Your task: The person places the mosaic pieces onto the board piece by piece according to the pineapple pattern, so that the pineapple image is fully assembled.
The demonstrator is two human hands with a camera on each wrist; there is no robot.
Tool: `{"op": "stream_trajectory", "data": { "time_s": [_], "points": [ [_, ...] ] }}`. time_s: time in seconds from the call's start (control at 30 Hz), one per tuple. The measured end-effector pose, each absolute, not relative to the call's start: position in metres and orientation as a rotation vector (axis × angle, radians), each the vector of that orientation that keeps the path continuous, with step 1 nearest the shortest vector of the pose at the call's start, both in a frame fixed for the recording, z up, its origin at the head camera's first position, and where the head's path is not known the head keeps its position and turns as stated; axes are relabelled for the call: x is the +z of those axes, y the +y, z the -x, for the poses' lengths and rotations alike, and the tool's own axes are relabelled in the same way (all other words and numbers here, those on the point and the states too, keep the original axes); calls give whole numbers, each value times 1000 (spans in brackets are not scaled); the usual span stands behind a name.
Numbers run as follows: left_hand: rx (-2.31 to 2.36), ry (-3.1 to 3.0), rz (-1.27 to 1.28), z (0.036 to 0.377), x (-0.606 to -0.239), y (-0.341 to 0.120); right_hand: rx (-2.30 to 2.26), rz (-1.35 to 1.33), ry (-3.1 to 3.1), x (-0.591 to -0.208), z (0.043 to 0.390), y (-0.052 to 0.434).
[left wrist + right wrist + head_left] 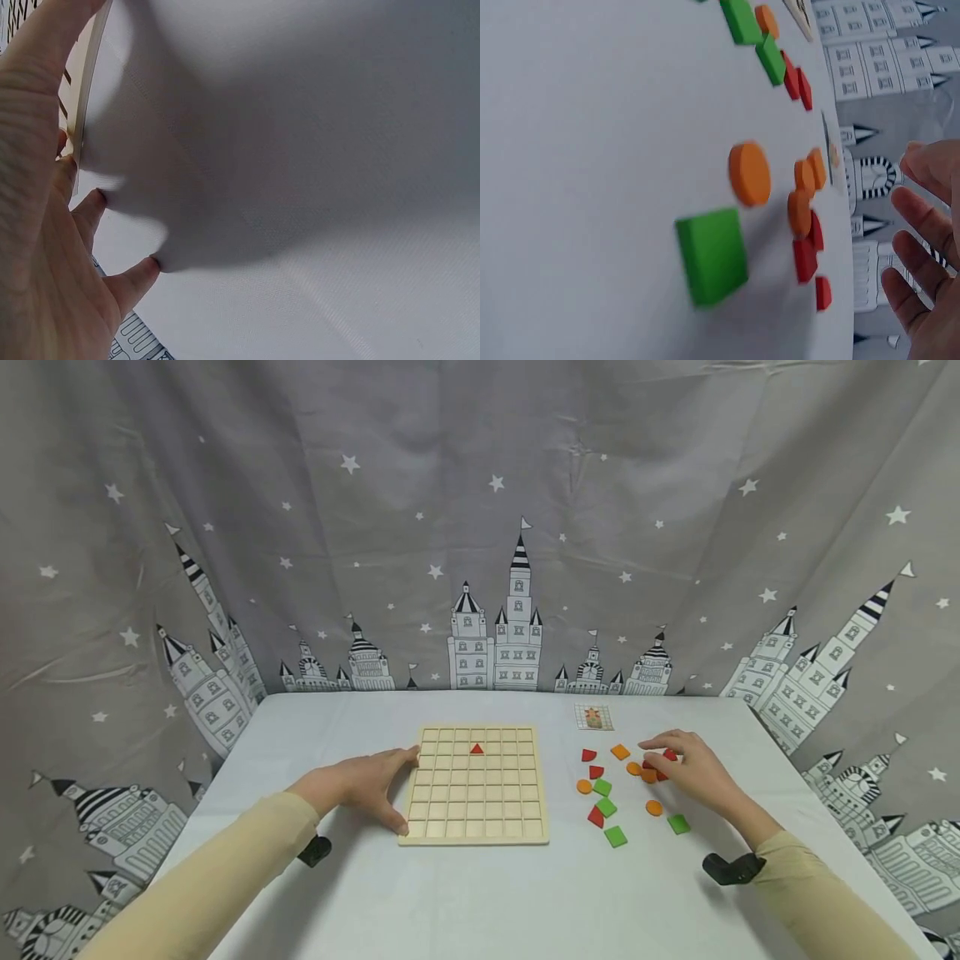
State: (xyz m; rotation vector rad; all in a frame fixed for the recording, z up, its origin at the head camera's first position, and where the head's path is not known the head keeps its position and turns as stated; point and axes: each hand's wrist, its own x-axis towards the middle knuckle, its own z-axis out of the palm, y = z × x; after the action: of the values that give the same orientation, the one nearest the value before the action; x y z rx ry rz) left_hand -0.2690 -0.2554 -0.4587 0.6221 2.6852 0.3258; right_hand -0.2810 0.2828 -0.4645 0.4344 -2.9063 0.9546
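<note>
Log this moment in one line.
left hand: at edge of beige square gridded board; right hand: above red and orange flat pieces; red triangle: on board

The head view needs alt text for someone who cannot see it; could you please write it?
A person's left hand touches the left edge of a gridded board holding one red triangle, while the right hand hovers over loose red, orange and green pieces. A small card lies beyond them on a white table, before a grey curtain printed with castles.
</note>
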Motion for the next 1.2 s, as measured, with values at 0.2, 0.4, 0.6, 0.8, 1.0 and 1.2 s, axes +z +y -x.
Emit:
{"op": "stream_trajectory", "data": {
  "time_s": [0.2,0.4,0.6,0.8,1.0,1.2],
  "points": [
    [314,2683,-621,266,-457,-254,937,-392,-2884,-469,269,306],
    [325,2690,-627,262,-458,-255,920,-425,-2856,-471,266,320],
    [336,2701,-655,262,-462,-258,892,-380,-2892,-475,265,329],
    [315,2699,-663,262,-462,-257,896,-381,-2868,-480,264,334],
    [317,2690,-655,262,-458,-254,891,-349,-2890,-483,264,340],
    [333,2689,-670,261,-453,-252,892,-330,-2907,-481,264,345]
  ]
}}
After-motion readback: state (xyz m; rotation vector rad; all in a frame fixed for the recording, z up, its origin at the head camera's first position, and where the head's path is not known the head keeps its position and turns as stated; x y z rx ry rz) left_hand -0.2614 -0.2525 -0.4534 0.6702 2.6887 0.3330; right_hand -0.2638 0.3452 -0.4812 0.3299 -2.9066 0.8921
